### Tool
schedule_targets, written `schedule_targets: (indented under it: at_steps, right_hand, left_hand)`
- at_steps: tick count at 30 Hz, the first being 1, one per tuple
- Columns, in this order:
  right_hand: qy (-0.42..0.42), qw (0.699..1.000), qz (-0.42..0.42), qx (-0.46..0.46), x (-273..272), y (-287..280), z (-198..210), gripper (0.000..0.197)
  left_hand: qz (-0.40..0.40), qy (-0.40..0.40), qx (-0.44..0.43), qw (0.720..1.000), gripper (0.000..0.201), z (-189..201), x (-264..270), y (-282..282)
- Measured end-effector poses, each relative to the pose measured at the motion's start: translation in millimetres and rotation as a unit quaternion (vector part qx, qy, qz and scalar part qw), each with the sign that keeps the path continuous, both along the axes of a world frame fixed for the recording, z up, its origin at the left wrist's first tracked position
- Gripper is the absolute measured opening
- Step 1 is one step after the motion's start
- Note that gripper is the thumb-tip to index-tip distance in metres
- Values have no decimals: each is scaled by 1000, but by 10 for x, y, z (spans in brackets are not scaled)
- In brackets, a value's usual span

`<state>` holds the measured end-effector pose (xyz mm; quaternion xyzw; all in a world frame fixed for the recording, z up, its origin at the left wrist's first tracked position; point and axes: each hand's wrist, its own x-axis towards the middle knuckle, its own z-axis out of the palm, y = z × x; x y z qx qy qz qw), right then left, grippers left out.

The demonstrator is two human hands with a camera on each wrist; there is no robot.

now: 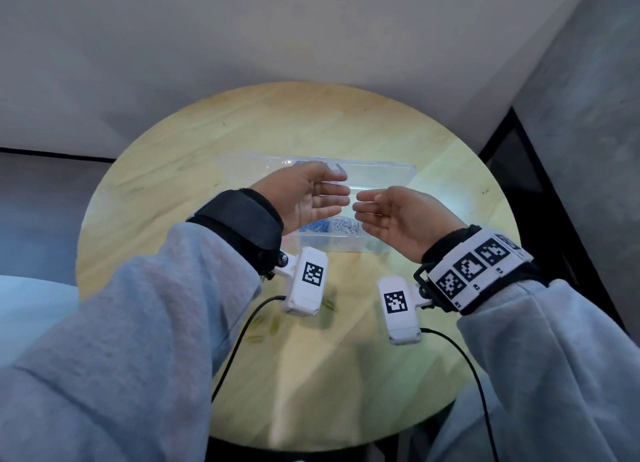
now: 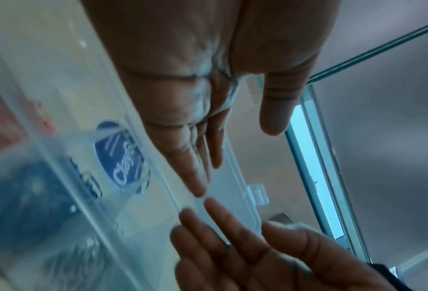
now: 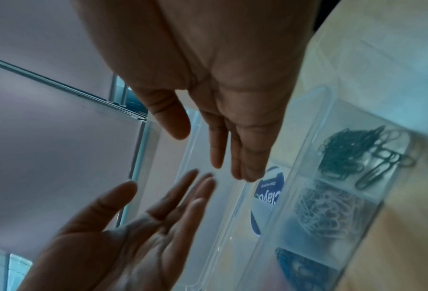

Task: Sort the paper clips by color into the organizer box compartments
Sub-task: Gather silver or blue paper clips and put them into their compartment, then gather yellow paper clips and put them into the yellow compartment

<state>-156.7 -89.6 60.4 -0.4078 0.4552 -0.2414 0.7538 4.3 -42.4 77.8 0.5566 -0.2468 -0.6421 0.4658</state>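
Head: left hand (image 1: 308, 198) and right hand (image 1: 391, 215) flat, fingers straight, empty, above organizer box (image 1: 381, 245) mid-table (image 1: 173, 170). Left wrist: blue clips (image 2: 31, 200) in compartment. Right wrist: dark clips (image 3: 344, 155), white clips (image 3: 324, 210) in separate compartments.

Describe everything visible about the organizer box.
The organizer box is clear, slightly frosted plastic and sits on the round wooden table with its lid open, away from the person. A blue label shows through the plastic. Dividers split it into compartments: the right wrist view shows dark green clips, white clips and blue clips in separate adjacent cells; something reddish lies in another. Both open hands, left hand and right hand, hover over it without gripping it.
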Motion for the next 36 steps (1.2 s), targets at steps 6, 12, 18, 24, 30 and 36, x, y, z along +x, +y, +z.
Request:
schedule_targets:
  at_steps: [6, 12, 18, 24, 30, 36]
  right_hand:
    - [152, 976, 106, -117, -94, 389, -58, 17]
    - [379, 817, 296, -318, -80, 650, -315, 5]
    - [466, 739, 341, -348, 3, 694, -538, 6]
    - [496, 715, 348, -349, 72, 673, -622, 4]
    - [498, 683, 386, -368, 172, 659, -625, 9]
    - [502, 687, 391, -352, 143, 677, -606, 20]
  left_hand:
    - [-151, -367, 27, 917, 13, 68, 51, 491]
    - [-310, -651, 160, 674, 29, -165, 80, 909]
    - [-332, -661, 222, 635, 34, -402, 104, 970]
    - [-344, -657, 243, 625, 32, -558, 96, 921]
    - [-352, -656, 257, 617, 25, -637, 114, 915]
    - [-325, -632, 240, 662, 23, -632, 129, 919]
